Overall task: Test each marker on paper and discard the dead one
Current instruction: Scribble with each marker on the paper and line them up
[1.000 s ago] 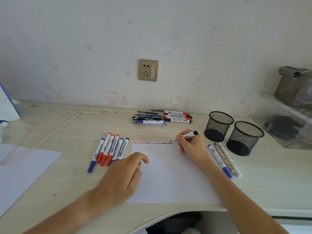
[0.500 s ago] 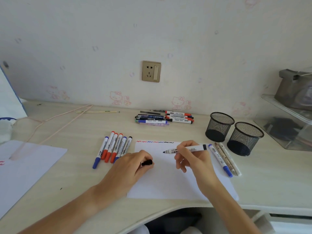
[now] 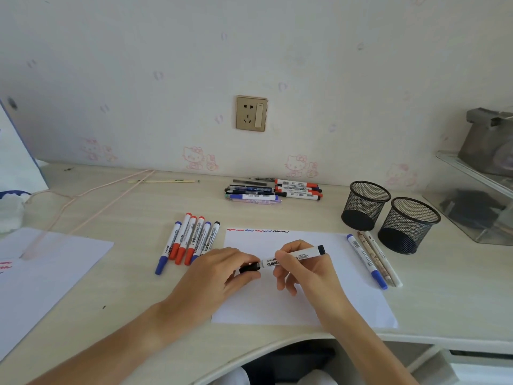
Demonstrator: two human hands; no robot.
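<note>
Marker (image 3: 294, 257), pinched level over the paper (image 3: 347, 295) by the right hand (image 3: 308, 270), meets the cap (image 3: 249, 268) gripped in the left hand (image 3: 211, 279), apparently for recapping.

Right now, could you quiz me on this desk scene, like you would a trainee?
1. True or false: the right hand holds a marker.
2. What does the left hand pinch? A) a black cap B) a pencil C) a cup
3. Fill in: the squiggles run along the paper's ____ edge.

Key: 1 true; 2 A, the cap sits at the marker's tip end; 3 far.
</note>
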